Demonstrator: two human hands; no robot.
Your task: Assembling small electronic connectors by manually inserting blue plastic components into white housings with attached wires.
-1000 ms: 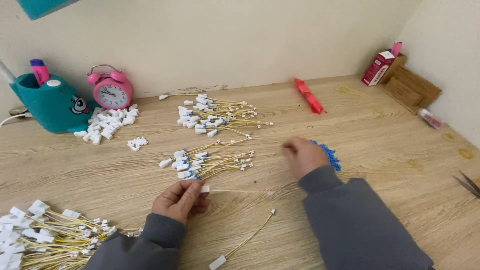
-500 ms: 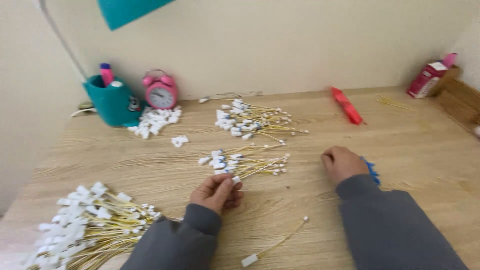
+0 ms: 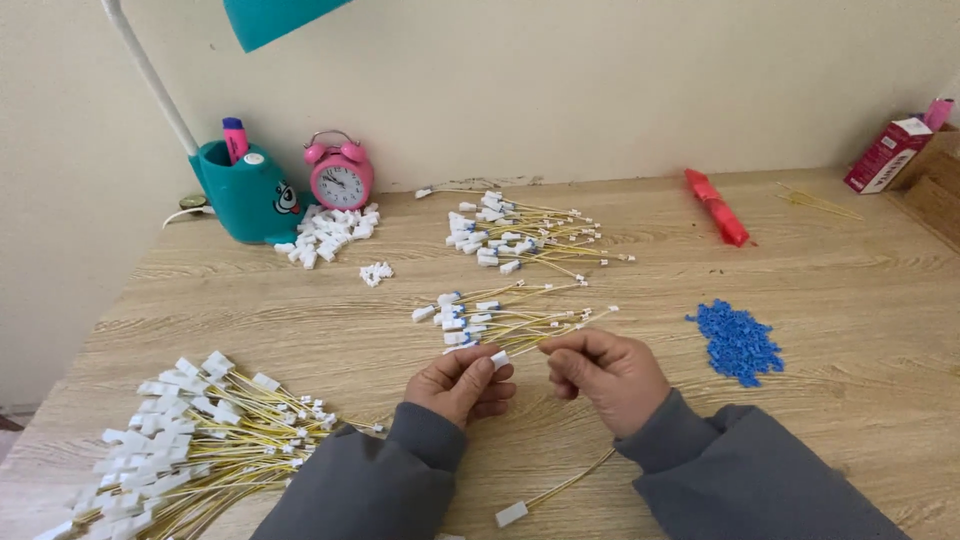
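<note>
A single yellow wire [image 3: 560, 490] with a white plug lies nearest, on the desk [image 3: 850, 270] between the two grey sleeves. Just beyond it the hands meet over the desk's middle. The left hand [image 3: 462, 383] is curled, its fingertips pinching a small white connector [image 3: 499, 358]. The right hand [image 3: 608, 375] is also curled, thumb and forefinger pressed together on something too small to make out, close beside the connector.

To the left, near the front edge, a big bundle [image 3: 190, 440] of yellow wires with white plugs lies fanned out. To the right of the hands sits a heap of blue bits [image 3: 738, 342].

Just past the hands lies a small bundle [image 3: 500, 318] of the same wires, and farther back a second one [image 3: 520, 235]. Left of that are a pile of loose white plugs [image 3: 328, 232] and a few strays [image 3: 376, 272].

At the back stand a teal lamp base [image 3: 245, 195] holding a pink marker, a pink alarm clock [image 3: 340, 172], a red tool [image 3: 717, 206], and at the far right a red and white box [image 3: 888, 152].
</note>
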